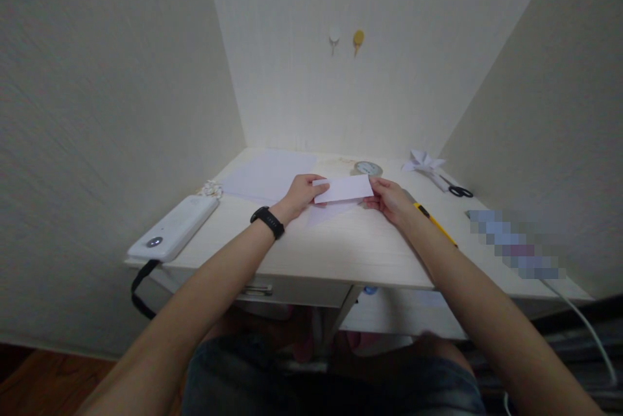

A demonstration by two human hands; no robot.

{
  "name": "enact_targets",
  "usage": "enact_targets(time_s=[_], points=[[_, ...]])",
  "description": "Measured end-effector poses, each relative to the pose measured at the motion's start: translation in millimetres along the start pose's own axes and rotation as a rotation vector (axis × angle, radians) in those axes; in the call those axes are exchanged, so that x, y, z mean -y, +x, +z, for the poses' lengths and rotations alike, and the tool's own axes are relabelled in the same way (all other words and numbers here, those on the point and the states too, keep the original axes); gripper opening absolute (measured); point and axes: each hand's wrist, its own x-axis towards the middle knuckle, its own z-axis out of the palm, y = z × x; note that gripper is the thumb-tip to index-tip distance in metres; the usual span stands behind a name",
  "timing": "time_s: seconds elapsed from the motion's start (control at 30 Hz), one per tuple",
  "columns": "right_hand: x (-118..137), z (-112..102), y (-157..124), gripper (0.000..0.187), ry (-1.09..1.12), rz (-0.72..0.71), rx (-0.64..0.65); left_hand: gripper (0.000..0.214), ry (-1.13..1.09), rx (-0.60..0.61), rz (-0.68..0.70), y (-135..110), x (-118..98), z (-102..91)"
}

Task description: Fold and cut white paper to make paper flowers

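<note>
A folded piece of white paper (344,189) is held level between both hands, slightly above the desk. My left hand (304,195), with a black watch on its wrist, pinches the paper's left end, thumb on top. At the right end, my right hand (385,198) grips the edge between thumb and fingers. Beneath the paper, another white sheet (328,213) lies partly hidden on the desk. Close behind my right hand is a roll of clear tape (368,169). A yellow utility knife (435,224) rests beside my right forearm, partly covered by it.
White sheets (267,174) lie at the back left of the desk (335,254). A white device (175,228) with a black strap sits at the left edge. On the right are a folded paper pinwheel shape (422,161), black-handled scissors (460,191) and a blurred-out object (511,244) with a cable.
</note>
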Motion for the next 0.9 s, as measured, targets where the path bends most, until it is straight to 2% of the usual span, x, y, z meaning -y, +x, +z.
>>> enact_targets(time_s=[0.1, 0.37, 0.47, 0.53, 0.6, 0.67, 0.8, 0.9], points=[[-3, -1, 3, 0.015, 0.016, -0.054, -0.11, 0.016, -0.053, -0.045, 0.001, 2, 1, -1.7], [-6, -1, 8, 0.025, 0.037, -0.152, -0.145, 0.02, -0.114, -0.012, -0.001, 3, 3, -2.8], [-3, -3, 4, 0.049, 0.023, -0.202, -0.077, 0.021, -0.125, 0.001, -0.011, 4, 3, -3.2], [1, -4, 1, 0.07, -0.004, -0.233, -0.026, 0.026, -0.127, 0.001, -0.017, 4, 2, -3.9], [3, -5, -1, 0.081, -0.035, -0.262, 0.027, 0.033, -0.123, -0.009, -0.025, 4, 1, -4.4], [4, -4, -3, 0.076, -0.075, -0.261, 0.089, 0.037, -0.109, -0.004, -0.043, 3, 0, -4.4], [2, 0, -4, 0.042, -0.149, -0.165, 0.159, 0.032, -0.057, 0.055, -0.125, 0, -1, -3.5], [-1, 3, -4, 0.036, -0.157, -0.124, 0.18, 0.036, -0.074, 0.072, -0.145, -1, -2, -3.1]])
